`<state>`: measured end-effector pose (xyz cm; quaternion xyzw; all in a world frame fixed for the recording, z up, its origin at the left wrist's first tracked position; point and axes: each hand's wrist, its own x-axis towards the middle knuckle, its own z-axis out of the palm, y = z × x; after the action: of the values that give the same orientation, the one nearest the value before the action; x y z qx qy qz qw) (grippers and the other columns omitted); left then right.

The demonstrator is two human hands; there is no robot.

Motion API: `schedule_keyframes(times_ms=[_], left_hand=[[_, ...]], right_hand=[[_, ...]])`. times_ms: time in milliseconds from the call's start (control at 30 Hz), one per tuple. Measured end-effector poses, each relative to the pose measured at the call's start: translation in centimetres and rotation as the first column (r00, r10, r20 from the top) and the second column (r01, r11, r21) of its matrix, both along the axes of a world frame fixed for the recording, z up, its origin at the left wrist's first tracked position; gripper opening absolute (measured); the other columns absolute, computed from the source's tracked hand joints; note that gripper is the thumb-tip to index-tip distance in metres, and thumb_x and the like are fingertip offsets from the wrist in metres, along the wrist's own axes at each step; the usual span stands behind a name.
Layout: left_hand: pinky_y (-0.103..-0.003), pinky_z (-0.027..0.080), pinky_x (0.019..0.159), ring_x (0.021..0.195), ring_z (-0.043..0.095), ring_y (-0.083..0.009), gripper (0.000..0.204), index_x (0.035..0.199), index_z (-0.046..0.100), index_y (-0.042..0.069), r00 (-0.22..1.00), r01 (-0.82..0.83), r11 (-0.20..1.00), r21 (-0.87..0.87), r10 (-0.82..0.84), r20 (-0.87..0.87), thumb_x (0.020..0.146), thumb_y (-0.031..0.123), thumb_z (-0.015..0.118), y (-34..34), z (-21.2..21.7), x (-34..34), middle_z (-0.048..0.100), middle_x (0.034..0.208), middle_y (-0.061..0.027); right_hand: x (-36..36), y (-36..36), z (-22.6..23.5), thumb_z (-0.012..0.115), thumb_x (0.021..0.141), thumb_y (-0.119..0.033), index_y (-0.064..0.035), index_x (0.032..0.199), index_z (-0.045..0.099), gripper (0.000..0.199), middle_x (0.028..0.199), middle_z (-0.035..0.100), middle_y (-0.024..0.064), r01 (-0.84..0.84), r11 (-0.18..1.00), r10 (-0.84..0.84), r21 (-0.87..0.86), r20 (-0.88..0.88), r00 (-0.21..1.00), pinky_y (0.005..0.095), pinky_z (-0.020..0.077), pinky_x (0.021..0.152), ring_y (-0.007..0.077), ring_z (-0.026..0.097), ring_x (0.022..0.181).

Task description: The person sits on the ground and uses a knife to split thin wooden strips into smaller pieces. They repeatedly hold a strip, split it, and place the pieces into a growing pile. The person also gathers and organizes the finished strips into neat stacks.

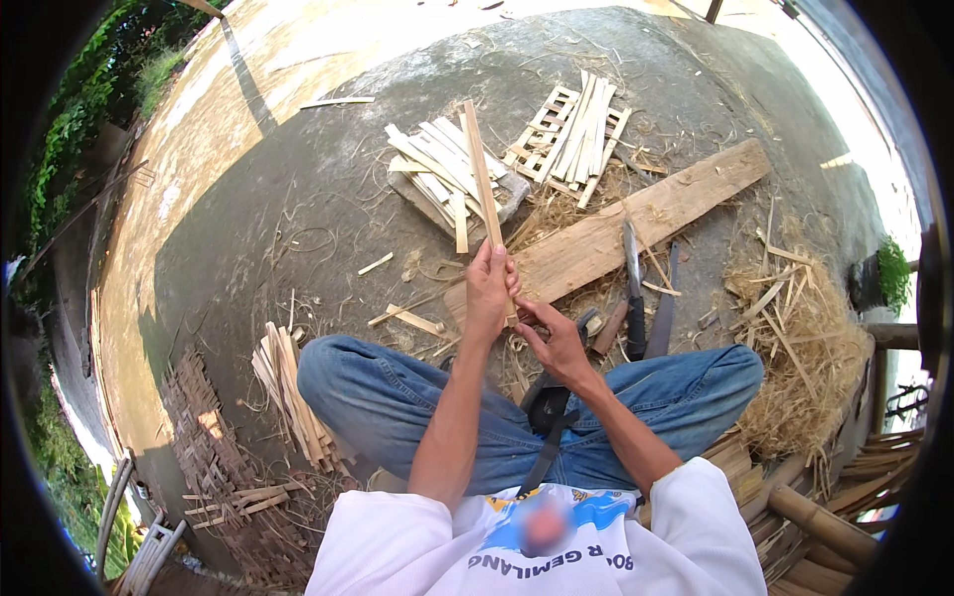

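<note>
My left hand [490,285] is closed around the lower part of a long bamboo strip [479,169], which points up and away from me. At the strip's near end my right hand [556,345] pinches with thumb and fingertips; the fingers partly hide that end. Beyond my hands, pale cut strips [442,164] are heaped on a low block [515,191]. A wooden plank [616,233] lies slantwise on the ground. A knife [633,283] with a dark handle rests with its blade on the plank, and a second dark blade [666,308] lies beside it.
More strips lie on a slatted frame [545,129] at the far right of the heap. Fibrous shavings [800,358] pile up at the right. A strip bundle [288,392] and woven matting [204,417] lie at the left. Bamboo poles [825,521] stand at the lower right.
</note>
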<state>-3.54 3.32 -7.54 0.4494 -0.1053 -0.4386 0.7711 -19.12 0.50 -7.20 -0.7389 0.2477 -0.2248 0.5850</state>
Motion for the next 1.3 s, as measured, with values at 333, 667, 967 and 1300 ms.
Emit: schedule_keyframes(times_ms=[333, 667, 967, 1300], left_hand=[[-0.016, 0.029, 0.046, 0.056, 0.035, -0.0001, 0.044, 0.145, 0.049, 0.009, 0.82, 0.564, 0.793, 0.229, -0.571, -0.041, 0.106, 0.029, 0.053, -0.2, 1.6, -2.2, 0.043, 0.076, 0.0062], [-0.021, 0.03, 0.048, 0.057, 0.035, -0.0036, 0.043, 0.146, 0.052, 0.014, 0.537, 0.788, 0.498, 0.362, -0.844, -0.007, 0.106, 0.031, 0.05, -0.6, 3.3, -3.6, 0.043, 0.075, 0.0063], [-0.02, 0.03, 0.05, 0.059, 0.035, -0.0031, 0.042, 0.144, 0.053, 0.013, 0.535, 0.802, 0.501, 0.325, -0.845, -0.018, 0.106, 0.03, 0.053, -0.5, 2.7, -4.1, 0.044, 0.077, 0.0063], [-0.023, 0.035, 0.05, 0.061, 0.04, -0.0066, 0.045, 0.15, 0.047, 0.018, 0.44, 0.8, 0.466, 0.378, -0.884, 0.159, 0.107, 0.029, 0.051, 0.2, 0.7, -3.3, 0.045, 0.075, 0.0047]], right_hand=[[-3.1, -11.3, 2.5, 0.054, 0.105, -0.033, 0.0024, 0.136, 0.055, 0.047, 0.119, 0.067, 0.0141, 0.436, 0.81, -0.482, 0.392, 0.021, 0.876, 0.0305, 0.0581, 0.085, 0.0175, 0.068, 0.097], [-8.6, -18.3, 1.7, 0.046, 0.108, -0.023, -0.0007, 0.13, 0.054, 0.032, 0.117, 0.066, 0.0117, 0.505, 0.654, -0.684, 0.564, 0.156, 0.712, 0.0373, 0.0621, 0.081, 0.0247, 0.07, 0.099], [-9.9, -17.6, 0.7, 0.053, 0.105, -0.017, -0.0024, 0.133, 0.046, 0.033, 0.109, 0.064, 0.0128, 0.458, 0.627, -0.71, 0.631, 0.22, 0.669, 0.0416, 0.0656, 0.079, 0.0268, 0.07, 0.096], [-11.0, -16.1, -0.4, 0.056, 0.104, -0.019, -0.0106, 0.145, 0.041, 0.045, 0.111, 0.06, 0.0097, 0.394, 0.631, -0.676, 0.668, 0.225, 0.701, 0.0432, 0.0628, 0.086, 0.026, 0.066, 0.105]])
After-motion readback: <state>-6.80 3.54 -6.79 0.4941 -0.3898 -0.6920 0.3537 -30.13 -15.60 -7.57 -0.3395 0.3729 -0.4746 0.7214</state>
